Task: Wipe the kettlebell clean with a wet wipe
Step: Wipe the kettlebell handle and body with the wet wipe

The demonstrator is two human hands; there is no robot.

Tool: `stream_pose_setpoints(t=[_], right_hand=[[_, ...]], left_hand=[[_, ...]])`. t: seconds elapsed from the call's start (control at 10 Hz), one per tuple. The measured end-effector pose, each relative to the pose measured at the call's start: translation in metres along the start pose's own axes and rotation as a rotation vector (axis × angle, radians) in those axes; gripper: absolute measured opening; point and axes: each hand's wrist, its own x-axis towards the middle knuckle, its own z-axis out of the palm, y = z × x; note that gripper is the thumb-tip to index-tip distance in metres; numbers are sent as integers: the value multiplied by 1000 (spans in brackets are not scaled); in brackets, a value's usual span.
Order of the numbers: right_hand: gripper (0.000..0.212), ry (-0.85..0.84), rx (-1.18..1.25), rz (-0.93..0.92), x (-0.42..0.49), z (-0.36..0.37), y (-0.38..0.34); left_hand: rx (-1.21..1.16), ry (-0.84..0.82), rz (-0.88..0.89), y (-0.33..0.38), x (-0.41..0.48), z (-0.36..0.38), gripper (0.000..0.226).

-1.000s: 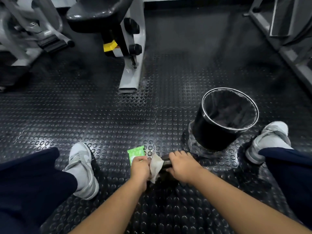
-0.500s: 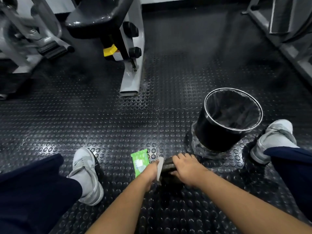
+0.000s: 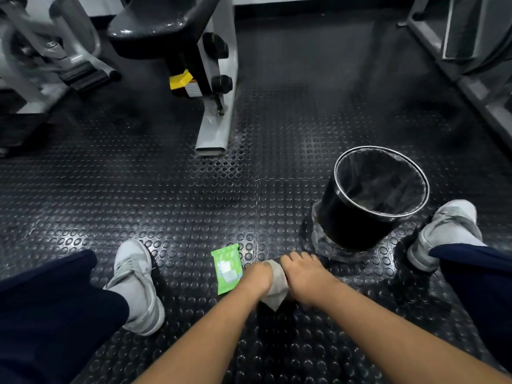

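Wet wipe now hangs lower than before, covering the handle. Left hand fingers pinch it; right hand fingers curl over kettlebell, on floor, hidden beneath both hands.

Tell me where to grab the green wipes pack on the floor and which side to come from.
Probably pinch the green wipes pack at its far short end, from above and the left. It lies flat on the floor, lengthwise away from the person; that end and the left edge are free, while the left hand, holding the wet wipe, crowds its near right edge.
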Motion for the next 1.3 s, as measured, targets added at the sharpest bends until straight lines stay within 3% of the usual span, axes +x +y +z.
stream_pose_setpoints(t=[0.1, 0.2, 0.4, 0.6, 0.7, 0.8, 0.9, 1.0, 1.1, 1.3], right_hand=[[40, 3, 35, -12, 0, 1, 0], [47, 14, 25, -17, 0, 2, 1], [45, 35, 22, -18, 0, 3, 2], [45, 52, 22, -22, 1, 4, 2], [44, 57, 22, -24, 1, 5, 3], [44, 48, 21, -23, 0, 5, 2], [43, 58, 25, -23, 0, 5, 2], [43, 67, 38, -19, 0, 5, 2], [44, 67, 40, -17, -1, 5, 2], [40, 42, 47, -12, -1, 4, 3]], left_hand=[[266, -10, 107, 2, 2, -2, 38], [158, -26, 5, -15, 23, -7, 40], [30, 202, 25, -40, 17, -18, 28], [-396, 119, 12, -36, 1, -4, 31], [-300, 192, 88, -28, -6, 6, 30], [-295, 214, 38, -33, -3, 11, 33], [-597, 49, -137, -39, 11, 15, 52], [-693, -24, -173, -31, 11, 10, 44], [-575, -43, -170, -27, 11, 5, 39], [-108, -40, -54, -11, 8, 1, 55]])
